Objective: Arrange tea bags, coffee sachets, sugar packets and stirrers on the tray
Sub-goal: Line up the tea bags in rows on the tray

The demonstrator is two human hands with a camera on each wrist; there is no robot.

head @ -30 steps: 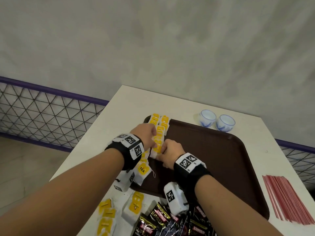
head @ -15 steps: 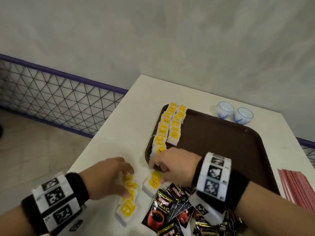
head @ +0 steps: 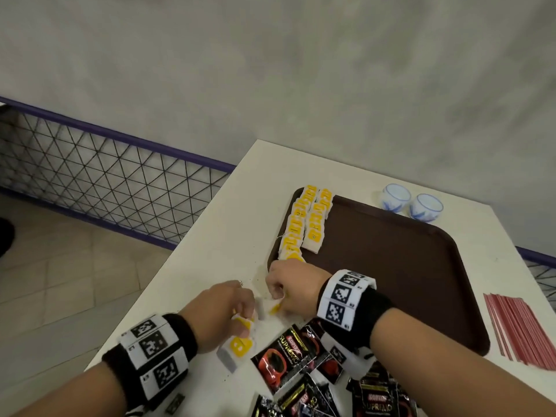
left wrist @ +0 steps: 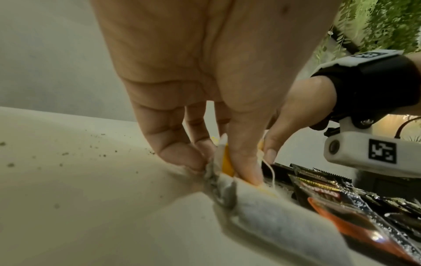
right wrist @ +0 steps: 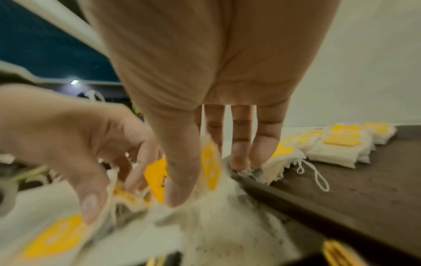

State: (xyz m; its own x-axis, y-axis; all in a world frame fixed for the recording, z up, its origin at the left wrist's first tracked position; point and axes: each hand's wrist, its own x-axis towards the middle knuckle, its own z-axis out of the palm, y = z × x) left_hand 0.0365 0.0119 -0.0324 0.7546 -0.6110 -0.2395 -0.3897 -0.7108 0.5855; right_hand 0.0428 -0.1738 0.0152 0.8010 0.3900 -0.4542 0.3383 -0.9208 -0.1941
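On the white table just off the tray's near-left corner, left hand palm down, fingers pinching a tea bag, right hand alongside, fingertips clamped on another tea bag, coffee sachets just beside both wrists.

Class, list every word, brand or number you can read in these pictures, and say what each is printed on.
"SUPREMO": black coffee sachets, near table edge.
"KOPIKO": same sachets, small red band, only just legible.
Yellow tea bag tags: print too blurred to read.
Wristband squares: coded patterns; tiny digits unreadable.
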